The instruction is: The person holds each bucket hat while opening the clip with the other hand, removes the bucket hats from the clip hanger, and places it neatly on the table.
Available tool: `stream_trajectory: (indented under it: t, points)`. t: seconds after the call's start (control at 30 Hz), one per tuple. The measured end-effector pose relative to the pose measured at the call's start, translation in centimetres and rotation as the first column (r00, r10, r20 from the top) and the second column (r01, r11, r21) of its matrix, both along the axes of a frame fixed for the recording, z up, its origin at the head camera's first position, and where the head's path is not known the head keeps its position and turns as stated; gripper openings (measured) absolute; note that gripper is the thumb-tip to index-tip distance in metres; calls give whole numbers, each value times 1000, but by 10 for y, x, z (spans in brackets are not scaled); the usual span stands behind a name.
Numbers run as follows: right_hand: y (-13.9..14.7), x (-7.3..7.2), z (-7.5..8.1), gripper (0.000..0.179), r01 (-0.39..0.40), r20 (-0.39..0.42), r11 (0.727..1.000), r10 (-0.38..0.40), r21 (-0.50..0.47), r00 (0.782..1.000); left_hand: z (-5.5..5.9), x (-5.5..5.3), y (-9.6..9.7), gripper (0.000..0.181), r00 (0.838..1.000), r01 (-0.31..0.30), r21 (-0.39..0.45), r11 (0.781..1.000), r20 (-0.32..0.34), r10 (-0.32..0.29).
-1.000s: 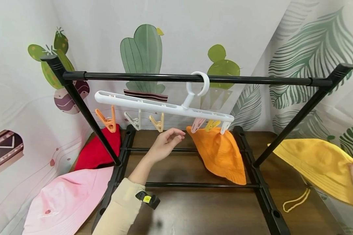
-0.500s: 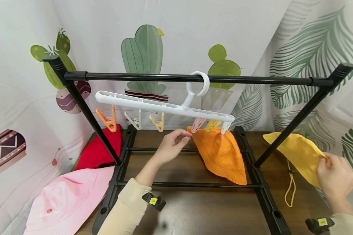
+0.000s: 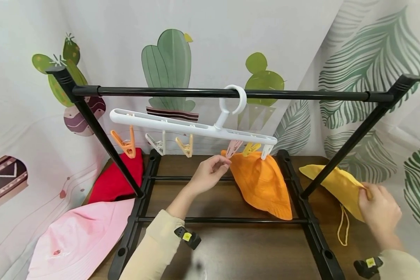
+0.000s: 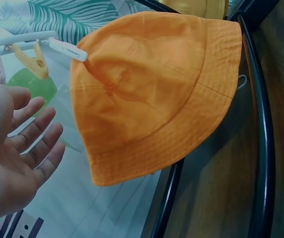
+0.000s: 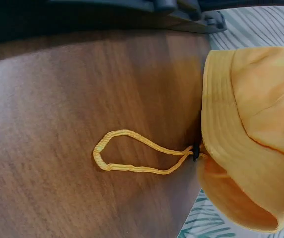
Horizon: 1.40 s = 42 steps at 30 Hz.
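My left hand [image 3: 210, 173] is raised under the hanger, fingertips right at the pink clip [image 3: 233, 148] and the near edge of an orange bucket hat [image 3: 262, 186]. In the left wrist view its fingers are loosely bent and hold nothing. The white clip [image 4: 68, 48] bites the orange hat's crown, so the hat hangs from the white clip hanger [image 3: 192, 127]. At the right, outside the rack, my right hand [image 3: 381, 210] pinches the brim of a yellow bucket hat [image 3: 336, 184]. The hat's yellow cord [image 5: 137, 168] dangles in a loop over the wooden table.
A black rack's top bar [image 3: 161, 92] carries the hanger's hook. Orange [image 3: 126, 144], grey and light yellow clips hang free on its left half. A red hat [image 3: 119, 179] and a pink bucket hat [image 3: 80, 233] lie at the left. A printed curtain [image 3: 213, 46] stands behind.
My right hand has come in from the right edge, bringing the yellow hat leftward to the rack's right leg. My left hand has moved right, up to the pink clip.
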State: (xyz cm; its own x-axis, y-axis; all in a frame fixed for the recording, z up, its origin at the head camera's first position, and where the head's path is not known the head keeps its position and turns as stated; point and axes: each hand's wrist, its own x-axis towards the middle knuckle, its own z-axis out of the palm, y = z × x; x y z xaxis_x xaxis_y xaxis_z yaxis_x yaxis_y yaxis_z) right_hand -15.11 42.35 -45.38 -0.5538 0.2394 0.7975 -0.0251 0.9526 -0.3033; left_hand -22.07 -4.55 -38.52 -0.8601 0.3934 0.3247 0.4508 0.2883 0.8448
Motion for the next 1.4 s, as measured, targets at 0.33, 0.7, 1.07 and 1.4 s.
stream_trajectory:
  t: [0.33,0.7,1.07,1.4]
  points:
    - [-2,-3,-8,21,-131,206,991,121,33,971,-5,-4,8,15,1000,7,-7,1000,12,-7]
    - [0,-10,-17,28,-289,397,956,244,57,885,-5,4,26,17,999,35,-69,997,-11,-36]
    - [-4,-17,-21,35,-346,465,937,283,54,839,3,11,48,23,989,88,-90,992,-110,-98]
    - [-8,-21,-31,35,-335,551,942,264,30,792,8,15,62,30,973,75,-135,988,-205,-102]
